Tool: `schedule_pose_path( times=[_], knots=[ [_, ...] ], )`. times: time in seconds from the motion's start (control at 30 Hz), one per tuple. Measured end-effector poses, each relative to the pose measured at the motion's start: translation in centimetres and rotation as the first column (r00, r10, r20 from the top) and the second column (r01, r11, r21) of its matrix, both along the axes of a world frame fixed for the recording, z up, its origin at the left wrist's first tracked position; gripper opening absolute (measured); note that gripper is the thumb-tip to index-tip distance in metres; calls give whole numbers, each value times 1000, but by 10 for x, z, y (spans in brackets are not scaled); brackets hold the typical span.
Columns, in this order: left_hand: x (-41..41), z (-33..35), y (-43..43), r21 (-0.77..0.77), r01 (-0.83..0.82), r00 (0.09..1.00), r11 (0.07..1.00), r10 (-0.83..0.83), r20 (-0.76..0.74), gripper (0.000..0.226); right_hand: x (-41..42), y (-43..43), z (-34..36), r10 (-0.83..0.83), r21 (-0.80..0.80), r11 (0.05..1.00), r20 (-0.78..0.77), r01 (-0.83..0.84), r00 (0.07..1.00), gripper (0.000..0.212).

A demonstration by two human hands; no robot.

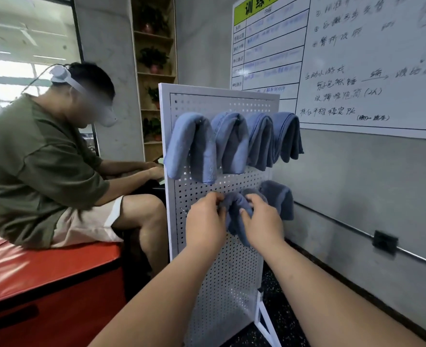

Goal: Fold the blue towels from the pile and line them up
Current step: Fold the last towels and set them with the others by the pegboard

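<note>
Gripping the blue towel [235, 216] with curled fingers [255, 198], left hand [205, 221] at its left edge and right hand [263, 222] at its right, both equally near, hanging lengthwise down the pegboard [222, 284], just left of the hung neighbour towel [280, 199].

Bare left hand [205, 221], right hand [264, 222], seemingly short-nailed.

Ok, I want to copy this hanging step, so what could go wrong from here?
1. The held towel, pinched by the left hand and right hand, may slip off when released; its hook is hidden.
2. It sits close to the hung lower towel, so the row could end uneven.
3. Pushing on the free-standing pegboard might rock it and shake the upper towels.
</note>
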State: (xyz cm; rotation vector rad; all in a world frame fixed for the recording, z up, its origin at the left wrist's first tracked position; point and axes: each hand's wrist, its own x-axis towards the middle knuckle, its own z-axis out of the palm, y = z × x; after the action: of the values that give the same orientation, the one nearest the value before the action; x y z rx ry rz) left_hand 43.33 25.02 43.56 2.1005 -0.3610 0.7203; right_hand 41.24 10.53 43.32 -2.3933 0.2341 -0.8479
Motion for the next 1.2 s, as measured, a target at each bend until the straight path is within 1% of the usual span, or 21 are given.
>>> schedule_pose_path(
  times=[0.03, 0.17, 0.27, 0.37, 0.43, 0.5, 0.57, 0.7, 0.83, 0.97, 1.07, 1.2],
  knots=[
    [5, -5, 0, 17, -9, 1000, 1000, 9, 1, 13, 3, 1, -4, -9, -4, 1000, 0, 9, 1000, 28],
    [18, -20, -3, 96, -49, 998, 994, 46, 29, 15, 12, 1, -17, -22, -55, 998, 50, 24, 999, 18],
    [22, -21, -2, 140, -97, 994, 985, 90, 61, 15, 19, -2, -20, -75, -84, 993, 73, 81, 995, 20],
    [24, -19, 0, 268, -235, 970, 935, 208, 122, 15, 26, -4, -18, -142, -54, 988, 64, 146, 988, 15],
    [26, -20, -1, 365, -291, 956, 884, 257, 139, 24, 29, -7, -22, -162, -47, 985, 58, 165, 985, 11],
    [28, -25, -2, 413, -300, 954, 860, 263, 145, 33, 29, -9, -29, -149, -61, 987, 46, 152, 988, 10],
    [28, -28, -2, 446, -308, 951, 840, 265, 157, 37, 27, -9, -38, -128, -80, 988, 43, 131, 991, 12],
    [24, -27, 0, 488, -317, 948, 814, 255, 189, 35, 26, -9, -48, -111, -93, 989, 83, 118, 990, 15],
    [18, -30, 6, 465, -307, 944, 830, 203, 262, 27, 22, -10, -54, -102, -60, 992, 145, 112, 984, 19],
    [6, -47, 9, 349, -292, 928, 890, 176, 328, 26, 11, -15, -65, -85, -32, 995, 182, 92, 980, 29],
    [-10, -64, 7, 229, -226, 915, 947, 126, 383, 27, -1, -21, -77, -80, -38, 995, 171, 88, 982, 33],
    [-39, -85, 3, 161, -122, 901, 979, 42, 431, 26, -22, -29, -98, -88, -71, 993, 108, 96, 990, 37]
  ],
)
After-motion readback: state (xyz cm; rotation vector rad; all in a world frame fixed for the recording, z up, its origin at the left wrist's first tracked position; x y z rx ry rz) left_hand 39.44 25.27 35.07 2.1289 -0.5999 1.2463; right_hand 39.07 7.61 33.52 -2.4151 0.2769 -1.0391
